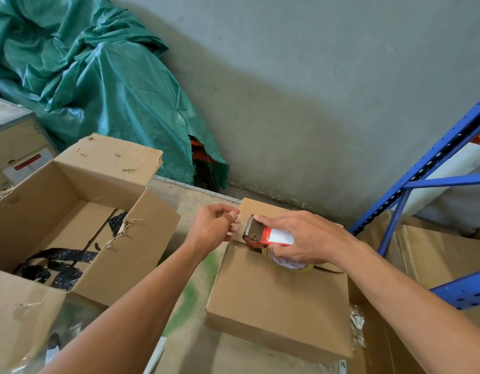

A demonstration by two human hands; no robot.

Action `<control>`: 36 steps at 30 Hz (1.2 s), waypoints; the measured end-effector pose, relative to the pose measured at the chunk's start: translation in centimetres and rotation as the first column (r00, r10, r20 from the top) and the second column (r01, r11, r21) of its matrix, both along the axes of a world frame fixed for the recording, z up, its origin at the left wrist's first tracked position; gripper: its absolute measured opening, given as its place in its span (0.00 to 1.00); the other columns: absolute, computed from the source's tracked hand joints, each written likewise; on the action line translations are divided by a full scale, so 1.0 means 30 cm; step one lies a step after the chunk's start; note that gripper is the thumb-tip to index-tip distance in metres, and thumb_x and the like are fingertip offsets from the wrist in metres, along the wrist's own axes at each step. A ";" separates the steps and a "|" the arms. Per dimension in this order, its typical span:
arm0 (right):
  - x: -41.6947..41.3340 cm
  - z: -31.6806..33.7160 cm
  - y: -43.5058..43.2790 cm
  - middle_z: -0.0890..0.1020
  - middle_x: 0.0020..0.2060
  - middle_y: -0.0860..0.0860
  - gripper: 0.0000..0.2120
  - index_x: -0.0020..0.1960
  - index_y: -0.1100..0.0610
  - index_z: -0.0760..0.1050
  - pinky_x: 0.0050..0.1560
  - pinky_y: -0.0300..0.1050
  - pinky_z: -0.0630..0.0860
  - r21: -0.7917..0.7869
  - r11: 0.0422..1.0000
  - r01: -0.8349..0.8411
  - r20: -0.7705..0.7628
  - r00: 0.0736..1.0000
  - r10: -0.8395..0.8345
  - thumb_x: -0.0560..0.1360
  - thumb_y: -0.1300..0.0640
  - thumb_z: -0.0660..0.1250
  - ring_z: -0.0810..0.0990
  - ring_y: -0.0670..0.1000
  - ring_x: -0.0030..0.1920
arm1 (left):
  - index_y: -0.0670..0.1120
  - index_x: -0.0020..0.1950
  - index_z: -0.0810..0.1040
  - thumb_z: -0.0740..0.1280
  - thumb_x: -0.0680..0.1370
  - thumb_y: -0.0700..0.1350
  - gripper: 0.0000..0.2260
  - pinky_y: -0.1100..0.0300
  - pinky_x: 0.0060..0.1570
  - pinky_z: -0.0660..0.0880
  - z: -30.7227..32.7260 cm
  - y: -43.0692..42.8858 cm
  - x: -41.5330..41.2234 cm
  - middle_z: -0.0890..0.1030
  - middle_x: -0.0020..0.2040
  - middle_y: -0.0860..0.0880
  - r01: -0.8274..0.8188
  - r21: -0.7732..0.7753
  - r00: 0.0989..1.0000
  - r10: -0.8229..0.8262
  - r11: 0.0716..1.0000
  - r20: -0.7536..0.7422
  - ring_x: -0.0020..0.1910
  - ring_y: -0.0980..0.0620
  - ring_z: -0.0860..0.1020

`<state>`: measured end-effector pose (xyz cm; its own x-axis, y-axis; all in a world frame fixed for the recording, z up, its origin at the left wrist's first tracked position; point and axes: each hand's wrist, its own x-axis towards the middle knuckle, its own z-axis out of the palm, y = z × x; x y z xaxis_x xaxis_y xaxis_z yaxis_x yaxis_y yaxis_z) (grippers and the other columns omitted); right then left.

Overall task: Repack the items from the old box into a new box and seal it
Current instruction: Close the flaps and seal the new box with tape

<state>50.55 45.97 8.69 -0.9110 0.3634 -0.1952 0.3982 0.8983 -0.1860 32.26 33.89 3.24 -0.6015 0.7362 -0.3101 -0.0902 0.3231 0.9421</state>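
Two forearms (141, 306) reach in from the bottom edge, and both hands are over the new box (279, 300). The right hand (306, 238) has its fingers wrapped round the red-and-white dispenser (265, 234) and holds it down at the box's centre seam. The roll (292, 267) touches the cardboard just under the palm. The left hand (215, 228) sits just beside the cutter end, thumb and fingertip pinched on what looks like the loose tape end (239, 219). It's thin and clear, so I can't be certain.

The new box sits on the table (190, 268), right of centre. Its near flap is folded flat, and the far flap (260, 207) looks not quite flush. So this is the sealing step, right at its start, with no strip visible along the seam yet.

The next move, I'd say, is to draw that end out and stick it over the box's left edge. Then the dispenser runs rightward along the seam. The far flap wants pressing level first, or the tape will bridge a gap.

Out to the left the old box (71, 211) stands open, its rim torn, with black stuff (58, 268) on its floor. Whether that was meant to go across, I can't tell. Behind it a green tarp (98, 76) is heaped against the wall, and a blue rack (422, 179) stands at the right.
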 end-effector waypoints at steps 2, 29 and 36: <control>-0.003 0.000 0.002 0.77 0.56 0.41 0.33 0.80 0.36 0.58 0.52 0.44 0.75 0.004 1.000 -0.002 -0.007 1.000 0.002 0.77 0.42 0.63 0.70 0.43 0.53 | 0.44 0.53 0.83 0.68 0.82 0.46 0.07 0.59 0.38 0.80 0.009 0.002 -0.015 0.84 0.45 0.46 0.046 -0.024 0.999 -0.046 0.999 0.023 0.41 0.51 0.82; -0.015 0.002 0.059 0.75 0.47 0.44 0.29 0.77 0.31 0.60 0.48 0.47 0.74 -0.025 0.998 -0.051 0.088 0.995 0.053 0.79 0.44 0.65 0.71 0.46 0.47 | 0.45 0.45 0.83 0.69 0.80 0.39 0.06 0.65 0.31 0.78 -0.058 -0.023 -0.094 0.84 0.40 0.45 -0.077 -0.065 0.973 0.061 0.995 -0.225 0.33 0.58 0.81; 0.040 -0.002 0.066 0.72 0.46 0.42 0.29 0.76 0.29 0.60 0.41 0.42 0.67 0.022 0.998 -0.066 0.131 0.989 0.062 0.78 0.43 0.64 0.68 0.45 0.45 | 0.44 0.46 0.83 0.69 0.80 0.41 0.04 0.63 0.32 0.77 -0.138 -0.040 -0.062 0.83 0.38 0.48 -0.050 -0.063 0.988 0.040 0.997 -0.150 0.36 0.54 0.82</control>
